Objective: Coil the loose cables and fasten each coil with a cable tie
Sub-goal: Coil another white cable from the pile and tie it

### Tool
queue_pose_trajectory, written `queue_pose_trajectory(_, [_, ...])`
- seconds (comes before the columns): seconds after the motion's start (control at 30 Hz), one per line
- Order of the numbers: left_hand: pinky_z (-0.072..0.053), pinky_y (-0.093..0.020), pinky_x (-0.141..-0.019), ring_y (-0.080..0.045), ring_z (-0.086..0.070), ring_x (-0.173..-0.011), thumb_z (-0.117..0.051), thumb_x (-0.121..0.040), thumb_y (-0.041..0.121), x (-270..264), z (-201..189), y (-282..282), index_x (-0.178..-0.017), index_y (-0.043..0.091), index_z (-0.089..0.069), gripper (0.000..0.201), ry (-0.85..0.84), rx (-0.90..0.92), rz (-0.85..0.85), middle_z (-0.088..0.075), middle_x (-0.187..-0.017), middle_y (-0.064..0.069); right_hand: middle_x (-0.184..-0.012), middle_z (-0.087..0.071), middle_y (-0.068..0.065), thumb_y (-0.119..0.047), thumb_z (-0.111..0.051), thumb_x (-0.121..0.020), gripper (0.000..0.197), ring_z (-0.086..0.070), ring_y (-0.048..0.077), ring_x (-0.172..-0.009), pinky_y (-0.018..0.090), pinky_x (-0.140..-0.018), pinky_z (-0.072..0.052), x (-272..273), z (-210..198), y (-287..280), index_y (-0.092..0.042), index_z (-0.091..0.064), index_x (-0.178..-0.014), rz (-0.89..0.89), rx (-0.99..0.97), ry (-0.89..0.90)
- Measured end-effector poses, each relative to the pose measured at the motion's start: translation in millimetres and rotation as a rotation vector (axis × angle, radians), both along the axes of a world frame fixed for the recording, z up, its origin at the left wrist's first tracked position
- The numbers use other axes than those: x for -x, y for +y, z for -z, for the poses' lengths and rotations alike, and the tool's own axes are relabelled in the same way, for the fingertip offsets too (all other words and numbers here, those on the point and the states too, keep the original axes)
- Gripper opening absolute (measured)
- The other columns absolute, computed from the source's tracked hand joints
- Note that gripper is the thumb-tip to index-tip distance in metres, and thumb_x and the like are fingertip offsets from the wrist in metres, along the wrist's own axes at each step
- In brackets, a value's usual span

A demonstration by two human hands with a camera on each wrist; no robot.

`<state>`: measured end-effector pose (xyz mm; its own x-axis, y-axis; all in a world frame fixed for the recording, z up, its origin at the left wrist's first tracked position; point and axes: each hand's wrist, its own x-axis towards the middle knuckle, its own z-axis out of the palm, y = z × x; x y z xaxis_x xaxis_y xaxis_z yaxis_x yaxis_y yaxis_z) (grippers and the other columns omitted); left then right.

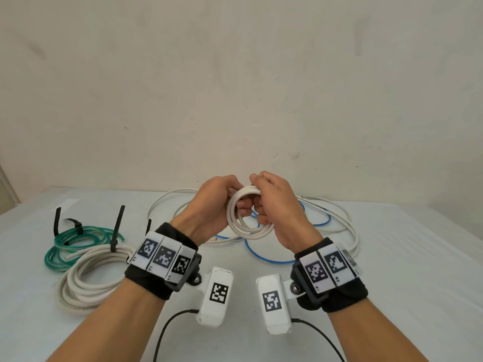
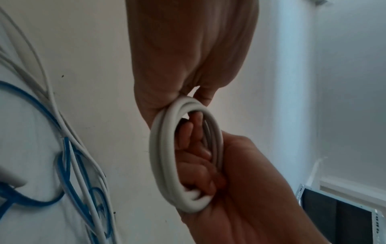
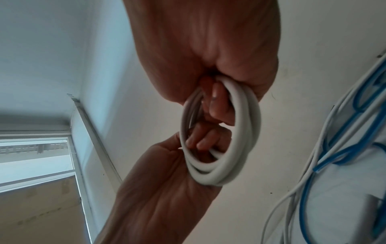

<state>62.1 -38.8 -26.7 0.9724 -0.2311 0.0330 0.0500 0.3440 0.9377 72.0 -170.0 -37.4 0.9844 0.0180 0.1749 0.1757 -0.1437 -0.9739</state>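
Coil [image 1: 244, 218] white, thick, several round loops; left hand [image 1: 213, 205], right hand [image 1: 274, 205] grip curled round it.

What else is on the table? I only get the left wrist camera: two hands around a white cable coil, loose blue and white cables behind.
Observer: To the person's left lie two finished coils, a green tubing coil and a thick white cable coil, fastened with black cable ties.
Operator: Are the hands resting on the table?
Observer: It seems not. The left hand and the right hand hold the small white coil above the table.
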Motion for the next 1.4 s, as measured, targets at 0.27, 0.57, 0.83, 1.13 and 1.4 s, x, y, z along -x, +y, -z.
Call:
queue_pose_trajectory(0.27, [-0.037, -0.032, -0.054, -0.021, -0.039, -0.049, -0.036, -0.085, 0.003, -3.0, 3.5, -6.2, -0.067, -0.001, -0.054, 0.026, 0.053, 0.059, -0.102, -0.043, -0.058, -0.010, -0.067, -0.050, 0.006, -0.027, -0.053, -0.102, 0.040, -0.048, 0.022, -0.063, 0.027, -0.045, -0.036, -0.8, 3.3, 2.8, -0.022, -0.042, -0.063, 0.068, 0.002, -0.093])
queue_pose_trajectory(0.57, [-0.045, -0.038, -0.062, -0.026, -0.047, -0.051, -0.037, -0.090, 0.008, 1.9, -1.2, -10.7, -0.079, 0.003, -0.053, 0.020, -0.072, -0.188, -0.173, -0.048, -0.061, -0.016, -0.069, -0.061, 0.012, -0.024, -0.050, -0.103, 0.031, -0.061, 0.021, -0.059, 0.025, -0.043, -0.035, -0.7, 4.9, 1.8, -0.018, -0.047, -0.073, 0.049, -0.043, -0.072])
queue_pose_trajectory(0.83, [-0.062, -0.043, -0.084, -0.020, -0.064, -0.073, -0.051, -0.104, 0.023, -0.1, 3.7, -13.0, -0.107, 0.003, -0.059, 0.022, -0.108, -0.310, -0.199, -0.064, -0.085, -0.012, -0.066, -0.046, 0.007, -0.020, -0.048, -0.102, 0.029, -0.045, 0.024, -0.063, 0.030, -0.049, -0.035, -2.5, 4.7, -2.5, -0.019, -0.045, -0.073, 0.104, -0.120, -0.056])
queue_pose_trajectory(1.13, [-0.034, -0.025, -0.043, -0.013, -0.039, -0.047, -0.038, -0.099, 0.014, 5.6, 8.4, -29.3, -0.081, 0.010, -0.048, 0.021, -0.138, -0.061, -0.443, -0.049, -0.060, -0.002, -0.054, -0.038, -0.003, -0.019, -0.047, -0.105, 0.034, -0.030, 0.014, -0.047, 0.027, -0.043, -0.026, 7.5, -3.2, 7.8, -0.017, -0.043, -0.072, 0.061, -0.260, -0.049])
queue_pose_trajectory(1.4, [-0.019, -0.028, -0.044, -0.017, -0.022, -0.052, -0.042, -0.095, 0.017, 8.4, 8.1, -26.0, -0.073, 0.002, -0.038, 0.026, -0.168, -0.011, -0.640, -0.026, -0.062, -0.006, -0.057, -0.029, -0.002, -0.017, -0.047, -0.105, 0.034, -0.023, 0.015, -0.051, 0.025, -0.043, -0.024, 17.5, -6.3, 22.0, -0.019, -0.038, -0.072, -0.043, -0.238, -0.049])
